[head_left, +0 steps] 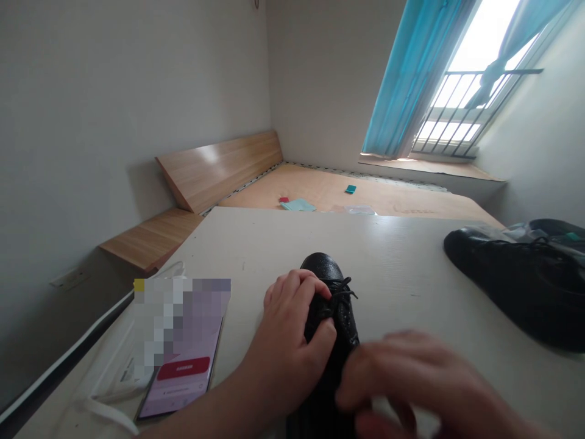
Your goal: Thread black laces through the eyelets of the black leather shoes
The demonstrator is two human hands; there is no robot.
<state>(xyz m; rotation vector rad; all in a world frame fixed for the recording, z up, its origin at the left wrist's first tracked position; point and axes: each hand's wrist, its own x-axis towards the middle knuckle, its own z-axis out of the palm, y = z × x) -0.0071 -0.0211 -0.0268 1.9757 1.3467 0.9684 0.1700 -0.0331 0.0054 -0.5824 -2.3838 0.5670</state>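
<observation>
From the head camera, the left hand (292, 329) is closed around a black leather shoe (336, 323), with fingers curled over its left side and the thumb pressed near the black laces (342, 294). The right hand (402, 378) is blurred just beside the shoe's lower half, fingers loosely curled; it may be touching the shoe, but the blur makes its hold impossible to judge. The shoe sits on a pale desk (388, 262), toe pointing away from the person, its long axis running almost straight forward. The right hand blocks part of it from view.

Left of the left hand lies a smartphone (183, 378) (its upper screen pixelated), with a white cable (109, 411) near it. Right of the right hand rests a second black shoe (512, 286). Well beyond the hands, a teal card (350, 189) and pale blue paper (298, 205) lie on a wooden bed platform (329, 192).
</observation>
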